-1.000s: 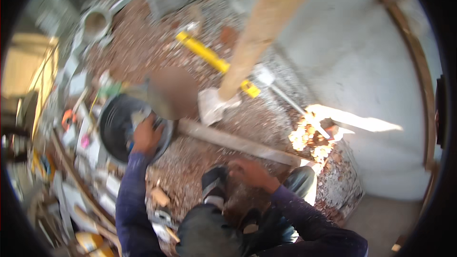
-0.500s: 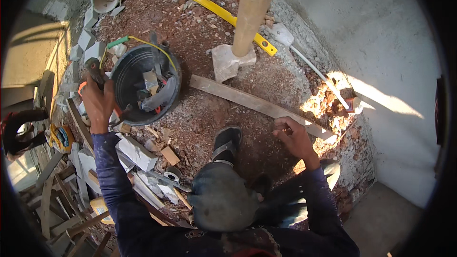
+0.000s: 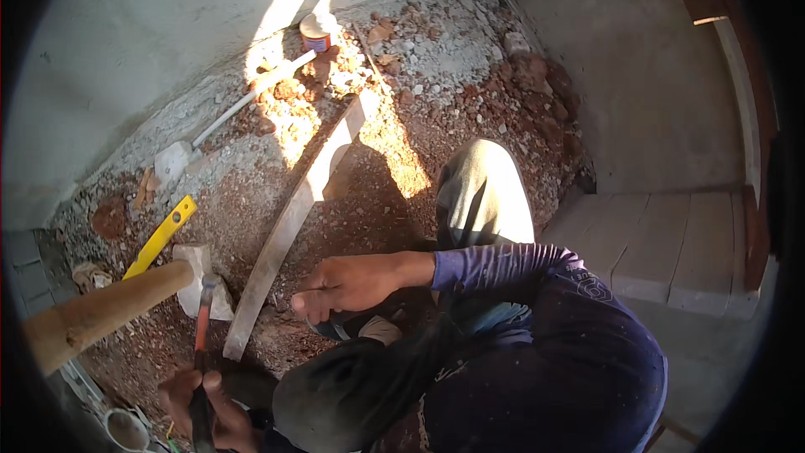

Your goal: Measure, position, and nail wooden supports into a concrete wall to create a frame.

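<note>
My left hand (image 3: 205, 411), low on the left, is wrapped around the dark grip of a hammer (image 3: 201, 331). The hammer's orange shaft points away from me, and its metal head is in front of a pale stone block (image 3: 220, 302). A round wooden post (image 3: 109, 312) stands on that block. My right hand (image 3: 352, 285) is above my legs with its fingers curled together; anything inside them is hidden. Just beyond its fingertips, a long flat wooden board (image 3: 281, 239) lies slantwise on the ground, its far end in sunlight.
A yellow spirit level (image 3: 159, 239) lies behind the post. A white-handled tool (image 3: 243, 105) and a small can (image 3: 317, 32) are near the grey wall (image 3: 168, 42). Rubble (image 3: 537, 92) slopes toward the corner, with pale blocks (image 3: 671, 243) at right.
My view has swung right toward the wall corner. My left hand has left the black bucket's side, bringing the hammer near the post. My right hand's fingers remain curled.
</note>
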The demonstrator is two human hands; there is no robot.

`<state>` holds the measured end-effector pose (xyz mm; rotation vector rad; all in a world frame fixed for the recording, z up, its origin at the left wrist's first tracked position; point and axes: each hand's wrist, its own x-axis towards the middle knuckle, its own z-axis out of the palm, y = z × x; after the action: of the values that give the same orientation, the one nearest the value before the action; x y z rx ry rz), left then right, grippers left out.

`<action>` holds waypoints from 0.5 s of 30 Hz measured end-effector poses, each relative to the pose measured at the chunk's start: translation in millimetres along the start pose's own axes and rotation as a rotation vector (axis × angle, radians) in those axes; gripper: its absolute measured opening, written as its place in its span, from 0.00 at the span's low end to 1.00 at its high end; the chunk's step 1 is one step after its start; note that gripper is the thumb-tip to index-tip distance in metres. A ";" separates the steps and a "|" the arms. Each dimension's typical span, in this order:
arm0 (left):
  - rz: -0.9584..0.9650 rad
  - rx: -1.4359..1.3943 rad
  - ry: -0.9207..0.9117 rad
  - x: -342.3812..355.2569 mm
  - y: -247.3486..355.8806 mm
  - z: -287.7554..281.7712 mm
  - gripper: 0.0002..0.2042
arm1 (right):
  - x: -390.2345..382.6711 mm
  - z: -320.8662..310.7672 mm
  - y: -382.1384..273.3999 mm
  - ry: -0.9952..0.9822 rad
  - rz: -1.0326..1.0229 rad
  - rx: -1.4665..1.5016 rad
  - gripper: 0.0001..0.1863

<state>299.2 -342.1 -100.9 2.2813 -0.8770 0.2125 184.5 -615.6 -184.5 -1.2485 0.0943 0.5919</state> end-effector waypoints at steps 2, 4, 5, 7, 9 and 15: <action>0.211 -0.255 -0.065 49.0 23.8 71.7 0.13 | -38.1 7.4 -0.7 0.204 0.037 0.158 0.39; 0.467 -0.397 -0.117 86.2 52.1 102.5 0.13 | -60.8 10.0 -15.0 0.331 0.004 0.271 0.41; 0.686 -0.522 -0.161 103.1 62.7 116.8 0.13 | -71.6 11.9 -23.2 0.395 -0.004 0.375 0.40; 0.876 -0.812 -0.312 130.5 92.1 153.1 0.16 | -92.8 6.6 -43.2 0.554 -0.045 0.443 0.39; 1.013 -0.923 -0.417 138.4 125.0 171.6 0.19 | -105.8 1.6 -69.1 0.683 -0.123 0.818 0.35; 1.174 -0.977 -0.475 141.7 200.2 199.5 0.22 | -163.4 -21.9 -97.6 1.088 -0.208 0.878 0.11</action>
<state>261.2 -655.9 -92.6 0.7301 -1.9380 -0.2398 97.4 -714.3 -45.4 -0.5696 1.0060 -0.3640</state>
